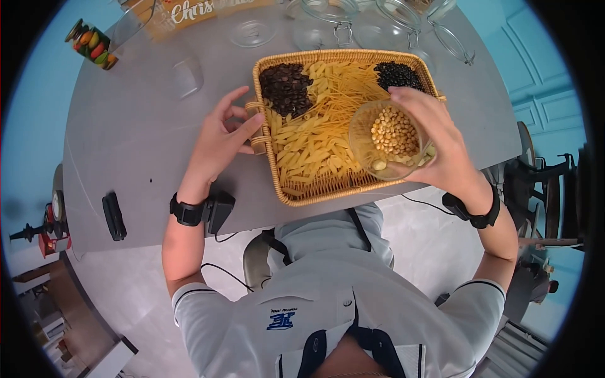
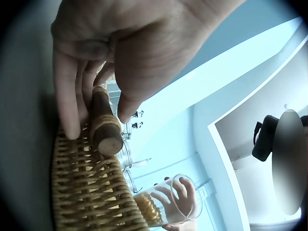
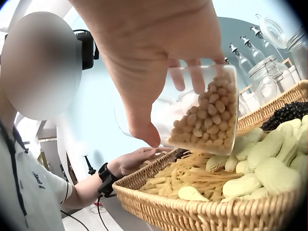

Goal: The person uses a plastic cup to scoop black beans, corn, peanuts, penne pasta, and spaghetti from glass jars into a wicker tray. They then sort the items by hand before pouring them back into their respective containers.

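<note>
My left hand [image 1: 217, 138] is at the wicker basket's [image 1: 275, 183] left end, its thumb and fingers around the handle [image 1: 258, 126]. The left wrist view shows the dark wooden handle [image 2: 102, 115] between thumb and fingers. My right hand [image 1: 444, 138] grips a clear cup [image 1: 360, 140] of round, pale yellow kernels [image 1: 394, 132] above the basket's right part. In the right wrist view the cup is tilted, its kernels [image 3: 207, 118] heaped toward the base. Dark flat pieces [image 1: 285, 89], pasta [image 1: 315, 148], black beans [image 1: 398, 75] and peanuts in shells [image 3: 276, 175] lie in the basket.
Clasp-lid glass jars [image 1: 321, 31] stand behind the basket. A clear container [image 1: 186, 77] and a jar of colourful contents [image 1: 92, 45] are on the table's left side. A black case [image 1: 114, 216] lies near the front left edge, and a round glass lid [image 1: 252, 31] lies at the back.
</note>
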Available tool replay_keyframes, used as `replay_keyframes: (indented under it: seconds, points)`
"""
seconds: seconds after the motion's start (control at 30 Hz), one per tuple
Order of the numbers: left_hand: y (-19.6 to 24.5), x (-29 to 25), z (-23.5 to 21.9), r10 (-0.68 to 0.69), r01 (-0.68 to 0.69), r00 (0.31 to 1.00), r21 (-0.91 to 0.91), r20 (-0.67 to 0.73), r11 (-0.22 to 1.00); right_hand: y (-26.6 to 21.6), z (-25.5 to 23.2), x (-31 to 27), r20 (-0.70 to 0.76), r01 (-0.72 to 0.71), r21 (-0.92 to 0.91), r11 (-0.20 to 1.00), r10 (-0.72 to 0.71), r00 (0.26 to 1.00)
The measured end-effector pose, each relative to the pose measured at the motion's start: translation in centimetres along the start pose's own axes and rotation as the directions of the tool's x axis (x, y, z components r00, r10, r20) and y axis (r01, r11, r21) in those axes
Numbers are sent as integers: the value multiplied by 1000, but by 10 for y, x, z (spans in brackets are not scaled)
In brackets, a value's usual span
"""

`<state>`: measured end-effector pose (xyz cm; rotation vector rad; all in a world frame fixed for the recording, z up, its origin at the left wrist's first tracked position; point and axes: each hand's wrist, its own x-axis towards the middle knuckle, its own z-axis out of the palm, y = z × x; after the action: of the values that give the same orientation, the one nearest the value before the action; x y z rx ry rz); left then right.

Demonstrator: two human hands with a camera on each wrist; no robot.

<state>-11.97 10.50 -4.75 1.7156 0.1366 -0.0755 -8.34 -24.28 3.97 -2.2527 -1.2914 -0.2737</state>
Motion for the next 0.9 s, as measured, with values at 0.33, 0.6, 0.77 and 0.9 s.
replay_keyframes:
  seconds: [0.33,0.6,0.77,0.9]
  points:
    - [2,-6,3,-8,9,1000,-43,28,999,-17,22,13,140,213,-334,918,-175,975]
    - [-3,-7,4,-10,12,999,-63,41,998,-25,31,23,198,282,-425,860,-216,956]
    - [-4,-6,3,-12,18,998,-94,67,995,-29,32,25,239,293,-451,843,-202,950]
    - [-6,-6,3,-5,12,998,-96,69,995,-32,29,28,278,338,-518,785,-219,935]
